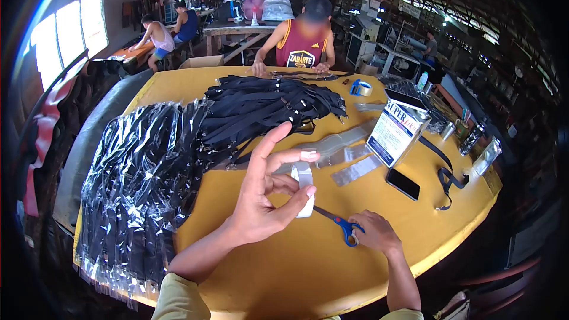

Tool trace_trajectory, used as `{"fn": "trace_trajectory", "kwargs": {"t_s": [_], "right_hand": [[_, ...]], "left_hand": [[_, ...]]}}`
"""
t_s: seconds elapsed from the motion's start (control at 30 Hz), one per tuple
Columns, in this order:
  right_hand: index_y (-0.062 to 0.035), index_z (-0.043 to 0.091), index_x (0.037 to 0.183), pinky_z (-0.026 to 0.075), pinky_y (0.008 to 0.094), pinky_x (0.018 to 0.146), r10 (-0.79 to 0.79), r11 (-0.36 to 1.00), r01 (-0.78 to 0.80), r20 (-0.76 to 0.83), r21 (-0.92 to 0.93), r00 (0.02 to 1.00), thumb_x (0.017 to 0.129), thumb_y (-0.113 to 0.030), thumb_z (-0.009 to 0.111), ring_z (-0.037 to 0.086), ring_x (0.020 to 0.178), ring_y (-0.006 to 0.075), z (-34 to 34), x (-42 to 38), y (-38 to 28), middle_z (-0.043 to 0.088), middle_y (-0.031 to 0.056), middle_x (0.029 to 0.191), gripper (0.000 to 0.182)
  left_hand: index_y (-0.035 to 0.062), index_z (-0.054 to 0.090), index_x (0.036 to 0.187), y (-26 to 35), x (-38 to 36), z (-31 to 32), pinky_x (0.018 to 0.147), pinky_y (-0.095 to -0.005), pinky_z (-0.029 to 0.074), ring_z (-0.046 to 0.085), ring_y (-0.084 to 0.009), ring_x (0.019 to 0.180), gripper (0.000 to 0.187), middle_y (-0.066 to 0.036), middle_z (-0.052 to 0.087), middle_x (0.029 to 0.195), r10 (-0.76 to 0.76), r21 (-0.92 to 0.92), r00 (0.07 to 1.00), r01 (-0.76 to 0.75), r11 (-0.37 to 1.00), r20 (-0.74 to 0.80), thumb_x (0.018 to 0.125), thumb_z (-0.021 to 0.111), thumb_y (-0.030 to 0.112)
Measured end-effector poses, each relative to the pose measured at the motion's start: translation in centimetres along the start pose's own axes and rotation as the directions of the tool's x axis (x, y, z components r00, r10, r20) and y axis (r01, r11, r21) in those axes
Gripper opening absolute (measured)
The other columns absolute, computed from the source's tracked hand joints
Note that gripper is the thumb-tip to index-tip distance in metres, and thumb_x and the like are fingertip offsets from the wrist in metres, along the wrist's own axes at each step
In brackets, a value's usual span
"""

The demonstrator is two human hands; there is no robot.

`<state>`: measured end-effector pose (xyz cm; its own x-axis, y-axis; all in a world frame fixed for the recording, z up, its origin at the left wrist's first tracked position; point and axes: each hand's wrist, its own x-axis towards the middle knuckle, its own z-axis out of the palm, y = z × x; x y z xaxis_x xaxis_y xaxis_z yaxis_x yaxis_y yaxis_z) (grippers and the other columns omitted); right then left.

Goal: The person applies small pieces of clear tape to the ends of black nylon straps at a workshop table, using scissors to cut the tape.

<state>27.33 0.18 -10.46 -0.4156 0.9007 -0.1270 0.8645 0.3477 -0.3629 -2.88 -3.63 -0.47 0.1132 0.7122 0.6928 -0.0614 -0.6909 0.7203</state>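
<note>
My left hand (264, 192) is raised over the table, thumb and fingers closed round a small roll of white tape or label strip (303, 185). A little white piece (309, 154) sits on one of its fingertips. My right hand (377, 234) has its fingers curled at the blue handles of a pair of scissors (345, 229), whose blades point towards the roll. Ahead of my hands lies a heap of black straps (267, 104) with metal fittings. To the left is a pile of black straps in clear plastic sleeves (142, 184).
On the yellow table (255, 281) are empty clear sleeves (357, 170), a phone (403, 184), a white tin (396, 130), a black strap (444, 172) and a blue tape dispenser (360, 88). A person (302, 38) across the table handles straps. Other people work further back.
</note>
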Motion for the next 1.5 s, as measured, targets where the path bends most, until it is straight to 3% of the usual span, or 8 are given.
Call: {"fn": "trace_trajectory", "kwargs": {"t_s": [0.33, 0.63, 0.8, 0.93, 1.03, 1.1, 1.33, 1.5], "right_hand": [[-0.0087, 0.06, 0.121, 0.049, 0.0468, 0.091, 0.128, 0.992, -0.128, -0.048, -0.003, 0.991, 0.081, -0.014, 0.065, 0.061, 0.105, 0.0374, 0.1, -1.6, -2.5, 0.062, 0.016, 0.107, 0.04], [-0.0038, 0.059, 0.122, 0.05, 0.0478, 0.089, -0.072, 0.997, 0.071, -0.127, -0.012, 0.989, 0.083, -0.006, 0.057, 0.064, 0.1, 0.0372, 1.0, -1.4, -0.8, 0.067, 0.0204, 0.104, 0.04], [-0.005, 0.058, 0.129, 0.051, 0.0372, 0.079, -0.124, 0.976, 0.098, 0.124, 0.196, 0.984, 0.08, -0.008, 0.06, 0.066, 0.086, 0.0288, -1.5, -1.5, 0.5, 0.069, 0.0173, 0.097, 0.05], [-0.0021, 0.06, 0.127, 0.052, 0.0364, 0.08, -0.024, 0.999, 0.016, 0.28, 0.031, 0.96, 0.08, -0.008, 0.06, 0.068, 0.087, 0.0304, -3.9, -1.7, -0.7, 0.069, 0.0174, 0.094, 0.047], [-0.001, 0.063, 0.121, 0.052, 0.0338, 0.074, -0.084, 0.986, 0.066, 0.117, 0.154, 0.99, 0.078, -0.006, 0.063, 0.067, 0.078, 0.0253, -6.7, -3.2, -1.0, 0.068, 0.0153, 0.084, 0.043], [-0.0012, 0.064, 0.121, 0.051, 0.0336, 0.068, -0.129, 0.927, 0.182, -0.175, 0.329, 0.976, 0.075, 0.0, 0.066, 0.065, 0.072, 0.0214, -8.3, -4.0, -0.3, 0.066, 0.0131, 0.083, 0.046], [-0.0056, 0.068, 0.12, 0.05, 0.0276, 0.063, -0.262, 0.958, 0.277, -0.163, 0.078, 0.951, 0.064, -0.016, 0.089, 0.06, 0.076, 0.0155, -18.6, -7.4, -5.9, 0.063, 0.0056, 0.084, 0.06], [-0.006, 0.068, 0.121, 0.049, 0.0278, 0.062, -0.315, 0.949, 0.315, -0.102, -0.016, 0.944, 0.066, -0.014, 0.087, 0.06, 0.074, 0.0148, -20.8, -7.5, -8.5, 0.065, 0.0051, 0.087, 0.059]], "left_hand": [[0.0071, 0.011, 0.153, 0.5, -0.1, -0.2, 0.07, -0.0264, 0.059, 0.07, -0.0186, 0.088, 0.09, -0.018, 0.056, 0.132, 0.042, -0.01, 0.999, -0.042, 0.999, 0.012, 0.083, 0.062, -0.017], [0.0053, 0.009, 0.152, 1.2, 0.0, -0.6, 0.074, -0.0264, 0.059, 0.069, -0.0185, 0.091, 0.094, -0.024, 0.056, 0.128, 0.057, 0.006, 0.998, -0.057, 0.998, 0.007, 0.08, 0.065, -0.018], [0.0053, 0.008, 0.152, 1.8, -0.1, -0.6, 0.074, -0.0258, 0.059, 0.07, -0.0181, 0.091, 0.096, -0.024, 0.056, 0.129, 0.06, -0.008, 0.998, -0.06, 0.998, -0.002, 0.079, 0.066, -0.018], [0.0079, 0.01, 0.153, 2.1, -0.1, -0.9, 0.07, -0.0271, 0.061, 0.071, -0.0195, 0.085, 0.094, -0.018, 0.055, 0.133, 0.077, -0.023, 0.997, -0.077, 0.997, 0.026, 0.081, 0.066, -0.016], [0.0084, 0.01, 0.153, 2.5, -0.1, -0.9, 0.069, -0.0269, 0.061, 0.071, -0.0198, 0.086, 0.095, -0.018, 0.055, 0.134, 0.064, -0.032, 0.998, -0.064, 0.997, 0.026, 0.081, 0.066, -0.016], [0.0084, 0.01, 0.153, 2.7, -0.2, -0.9, 0.069, -0.027, 0.061, 0.071, -0.0202, 0.085, 0.095, -0.018, 0.055, 0.134, 0.052, -0.03, 0.998, -0.051, 0.998, 0.029, 0.081, 0.066, -0.016], [0.0087, 0.004, 0.154, 3.3, -0.2, -0.9, 0.07, -0.0261, 0.061, 0.071, -0.0215, 0.09, 0.104, -0.026, 0.055, 0.129, 0.051, -0.051, 0.998, -0.05, 0.997, 0.026, 0.077, 0.068, -0.018], [0.0098, 0.001, 0.154, 3.4, -0.6, -0.8, 0.069, -0.0264, 0.061, 0.071, -0.0224, 0.089, 0.105, -0.023, 0.055, 0.131, 0.086, -0.059, 0.995, -0.083, 0.995, 0.053, 0.078, 0.068, -0.017]]}}
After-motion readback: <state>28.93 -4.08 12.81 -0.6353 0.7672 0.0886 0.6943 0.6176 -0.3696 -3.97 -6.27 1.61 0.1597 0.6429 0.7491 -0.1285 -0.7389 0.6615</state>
